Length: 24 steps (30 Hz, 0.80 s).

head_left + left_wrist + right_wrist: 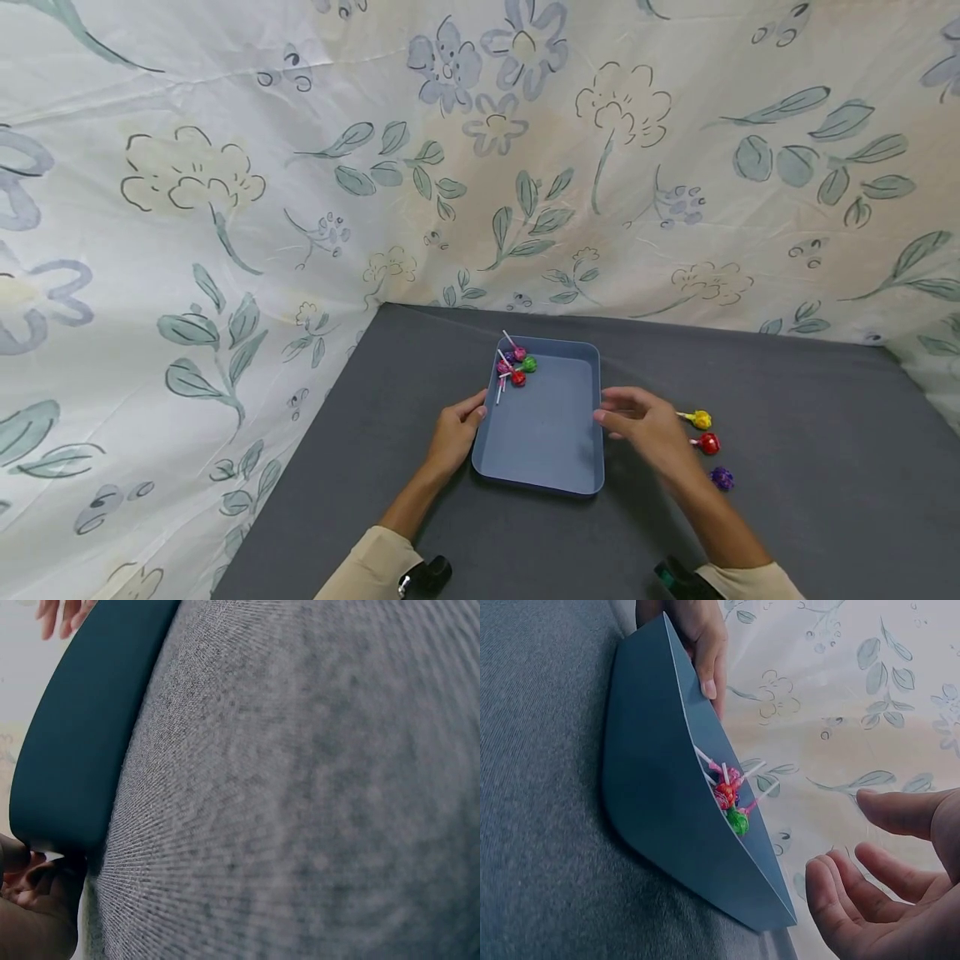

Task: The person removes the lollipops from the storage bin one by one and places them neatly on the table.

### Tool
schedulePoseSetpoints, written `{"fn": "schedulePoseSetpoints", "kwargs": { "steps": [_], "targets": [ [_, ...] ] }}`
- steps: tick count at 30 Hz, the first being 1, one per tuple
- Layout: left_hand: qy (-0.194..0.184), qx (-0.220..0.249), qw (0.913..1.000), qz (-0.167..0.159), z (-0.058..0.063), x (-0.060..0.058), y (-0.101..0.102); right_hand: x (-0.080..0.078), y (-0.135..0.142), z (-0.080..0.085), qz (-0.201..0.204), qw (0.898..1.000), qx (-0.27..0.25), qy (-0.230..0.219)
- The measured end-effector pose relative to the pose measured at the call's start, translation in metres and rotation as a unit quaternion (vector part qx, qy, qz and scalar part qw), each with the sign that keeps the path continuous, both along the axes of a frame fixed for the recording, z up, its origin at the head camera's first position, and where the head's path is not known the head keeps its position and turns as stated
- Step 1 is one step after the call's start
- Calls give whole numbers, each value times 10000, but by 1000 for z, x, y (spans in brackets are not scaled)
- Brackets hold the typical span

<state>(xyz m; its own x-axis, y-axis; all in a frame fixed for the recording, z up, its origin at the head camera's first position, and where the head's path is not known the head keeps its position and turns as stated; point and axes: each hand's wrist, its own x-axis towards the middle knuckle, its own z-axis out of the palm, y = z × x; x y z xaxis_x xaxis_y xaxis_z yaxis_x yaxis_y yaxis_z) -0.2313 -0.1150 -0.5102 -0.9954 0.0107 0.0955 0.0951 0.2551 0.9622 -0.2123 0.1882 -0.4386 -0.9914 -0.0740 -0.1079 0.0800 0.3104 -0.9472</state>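
A shallow blue-grey tray sits on the dark cloth, with several wrapped lollipops in its far left corner, pink, red, green and purple. My left hand grips the tray's left side, thumb over the rim; the left wrist view shows this hand at the tray's edge. Beside the right rim is my right hand, holding nothing. Seen from the right wrist, that hand has loosely bent fingers, thumb apart from them, and a gap between it and the tray.
To the right of my right hand lie a yellow lollipop, a red lollipop and a purple lollipop on the dark cloth. Flower-patterned fabric hangs behind and along the left side.
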Motion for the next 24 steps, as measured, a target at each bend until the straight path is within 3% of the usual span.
{"fn": "schedulePoseSetpoints", "kwargs": {
  "steps": [8, 24],
  "targets": [
    [16, -55, 10000, 49, 0, -1, 1, -5, -10, -1, 0, 9996, -262, 52],
    [-81, 96, 9999, 54, 1, -2, 2, -19, -27, -11, -9, 9998, -217, 34]
  ]
}}
